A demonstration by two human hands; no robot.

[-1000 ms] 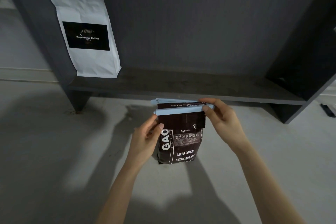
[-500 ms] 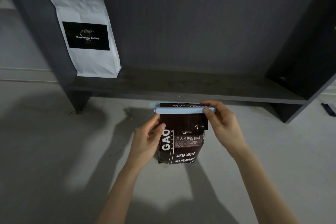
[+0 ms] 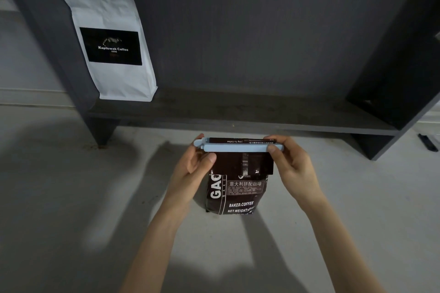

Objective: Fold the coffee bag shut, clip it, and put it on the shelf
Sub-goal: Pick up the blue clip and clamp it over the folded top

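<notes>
A dark brown coffee bag with white lettering stands upright on the pale floor, its top folded over. A light blue bar clip lies closed across the fold. My left hand pinches the clip's left hinge end, thumb against the bag's upper left corner. My right hand squeezes the clip's right end between thumb and fingers. The dark grey shelf sits just beyond the bag, low to the floor.
A white coffee bag with a black label leans at the shelf's left end. Dark side panels frame the shelf. A small black object lies on the floor at far right.
The clip's two arms, apart a second ago, have come together over the folded top. My left hand moved up from the bag's side to the clip's left end.
</notes>
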